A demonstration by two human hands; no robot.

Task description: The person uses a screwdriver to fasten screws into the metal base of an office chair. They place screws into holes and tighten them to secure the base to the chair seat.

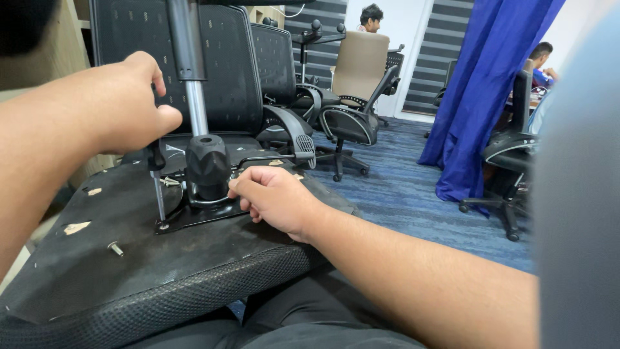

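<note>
The left hand clamps a thin, stiff screwdriver by its handle, while the right hand, fingers curled together, steadies the heavy metal plate near the upturned seat's middle.

A mechanism plate lies on the upturned seat, office chairs behind.

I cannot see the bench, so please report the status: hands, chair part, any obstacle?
Left hand shut on thin metal screwdriver, tip at black metal plate. Right hand rests on plate edge. Loose bolt nearby on upturned black seat.
</note>
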